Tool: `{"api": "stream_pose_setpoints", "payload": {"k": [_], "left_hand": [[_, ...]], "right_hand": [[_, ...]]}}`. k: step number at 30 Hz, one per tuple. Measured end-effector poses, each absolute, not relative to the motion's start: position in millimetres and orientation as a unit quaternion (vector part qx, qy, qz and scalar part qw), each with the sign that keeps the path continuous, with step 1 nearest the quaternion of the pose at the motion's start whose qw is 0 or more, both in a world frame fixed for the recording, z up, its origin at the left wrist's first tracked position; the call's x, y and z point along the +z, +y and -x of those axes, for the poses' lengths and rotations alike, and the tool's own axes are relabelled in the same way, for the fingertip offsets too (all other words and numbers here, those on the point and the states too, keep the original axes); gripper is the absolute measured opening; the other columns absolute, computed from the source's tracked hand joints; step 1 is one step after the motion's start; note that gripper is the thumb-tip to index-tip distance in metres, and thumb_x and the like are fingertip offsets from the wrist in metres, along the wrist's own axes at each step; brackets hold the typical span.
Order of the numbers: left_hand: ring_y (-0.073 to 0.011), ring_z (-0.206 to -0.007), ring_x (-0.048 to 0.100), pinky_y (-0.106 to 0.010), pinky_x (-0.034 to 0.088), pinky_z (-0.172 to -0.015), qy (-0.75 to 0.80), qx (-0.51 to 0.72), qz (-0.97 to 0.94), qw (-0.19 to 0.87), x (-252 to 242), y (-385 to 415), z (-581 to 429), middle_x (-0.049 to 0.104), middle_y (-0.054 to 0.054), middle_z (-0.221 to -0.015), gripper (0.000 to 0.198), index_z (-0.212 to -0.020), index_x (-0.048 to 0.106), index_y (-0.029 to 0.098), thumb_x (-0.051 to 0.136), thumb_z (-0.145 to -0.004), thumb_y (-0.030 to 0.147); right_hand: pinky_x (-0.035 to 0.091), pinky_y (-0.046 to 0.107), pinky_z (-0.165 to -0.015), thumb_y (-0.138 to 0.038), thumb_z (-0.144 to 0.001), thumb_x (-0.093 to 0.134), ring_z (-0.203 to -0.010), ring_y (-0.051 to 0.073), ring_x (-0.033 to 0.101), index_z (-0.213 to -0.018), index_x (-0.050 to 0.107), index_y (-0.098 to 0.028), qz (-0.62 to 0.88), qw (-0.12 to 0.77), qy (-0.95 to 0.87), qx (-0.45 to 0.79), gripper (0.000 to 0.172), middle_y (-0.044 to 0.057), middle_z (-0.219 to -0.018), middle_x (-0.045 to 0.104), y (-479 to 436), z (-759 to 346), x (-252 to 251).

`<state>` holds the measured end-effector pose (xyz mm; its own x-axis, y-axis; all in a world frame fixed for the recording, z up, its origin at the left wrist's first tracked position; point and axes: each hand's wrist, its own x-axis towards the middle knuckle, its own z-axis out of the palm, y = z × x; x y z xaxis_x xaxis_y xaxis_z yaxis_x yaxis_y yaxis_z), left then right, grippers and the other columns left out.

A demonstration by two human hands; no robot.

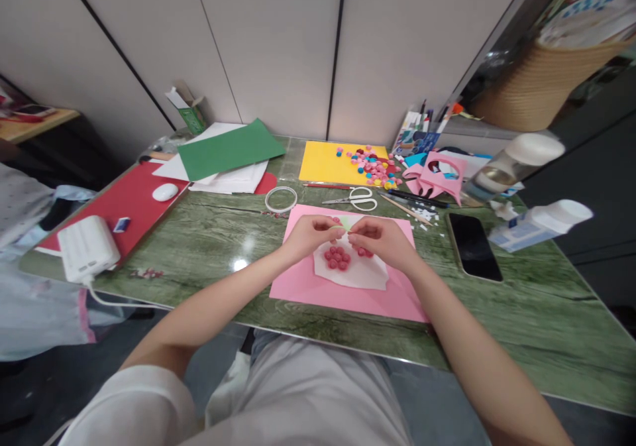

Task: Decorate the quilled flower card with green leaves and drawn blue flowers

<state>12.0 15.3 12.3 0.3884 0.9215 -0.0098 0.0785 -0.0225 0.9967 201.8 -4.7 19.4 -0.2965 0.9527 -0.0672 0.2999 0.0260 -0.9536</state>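
My left hand (318, 235) and my right hand (373, 237) meet over a white paper cutout (350, 278), fingertips pinched together. Between them is a small light-green piece (350, 223), thin and partly hidden by the fingers. Under my hands the cutout lies on a pink sheet (293, 284). A cluster of round dark-pink pieces (337, 258) sits on the cutout, and more of the same pieces (364, 252) show below my right hand.
White-handled scissors (362, 198), a tape roll (281, 199) and a yellow sheet (318, 161) with several coloured round pieces (372, 166) lie beyond. To the right are a phone (474, 247) and two bottles. Left are green paper (231, 149), a white mouse (165, 192) and a power bank (88, 248).
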Motion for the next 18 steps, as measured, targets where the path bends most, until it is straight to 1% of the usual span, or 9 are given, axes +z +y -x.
{"api": "stream_pose_setpoints", "payload": {"k": [8, 11, 15, 18], "left_hand": [[-0.0115, -0.061, 0.056, -0.024, 0.043, -0.061, 0.407, 0.364, -0.624, 0.559, 10, 15, -11, 0.064, -0.003, -0.068, 0.023, -0.073, 0.067, 0.014, 0.070, -0.067, 0.036], [-0.0114, -0.061, 0.056, -0.024, 0.042, -0.060, 0.406, 0.349, -0.600, 0.595, 9, 17, -11, 0.064, -0.004, -0.068, 0.028, -0.073, 0.068, 0.013, 0.071, -0.065, 0.040], [-0.0109, -0.060, 0.057, -0.023, 0.040, -0.057, 0.400, 0.310, -0.523, 0.685, 5, 20, -10, 0.066, -0.008, -0.072, 0.039, -0.078, 0.069, 0.011, 0.064, -0.071, 0.049], [-0.0098, -0.059, 0.055, -0.023, 0.041, -0.058, 0.396, 0.325, -0.502, 0.697, -1, 23, -10, 0.066, -0.009, -0.072, 0.037, -0.076, 0.069, 0.011, 0.067, -0.068, 0.047]], "right_hand": [[0.041, 0.023, -0.044, -0.050, -0.070, 0.063, -0.048, 0.010, 0.051, -0.077, 0.061, -0.016, 0.480, 0.346, -0.646, 0.482, 0.035, 0.002, -0.061, 0.060, -5, -202, 20], [0.043, 0.025, -0.049, -0.047, -0.074, 0.060, -0.051, 0.012, 0.054, -0.076, 0.062, -0.017, 0.492, 0.354, -0.671, 0.427, 0.031, 0.002, -0.063, 0.062, -5, -202, 21], [0.045, 0.027, -0.061, -0.038, -0.078, 0.057, -0.059, 0.014, 0.059, -0.075, 0.062, -0.019, 0.512, 0.350, -0.716, 0.320, 0.019, 0.001, -0.066, 0.065, -7, -201, 25], [0.045, 0.027, -0.064, -0.034, -0.079, 0.056, -0.063, 0.015, 0.060, -0.076, 0.062, -0.020, 0.512, 0.334, -0.743, 0.271, 0.016, 0.001, -0.070, 0.066, -8, -200, 27]]}}
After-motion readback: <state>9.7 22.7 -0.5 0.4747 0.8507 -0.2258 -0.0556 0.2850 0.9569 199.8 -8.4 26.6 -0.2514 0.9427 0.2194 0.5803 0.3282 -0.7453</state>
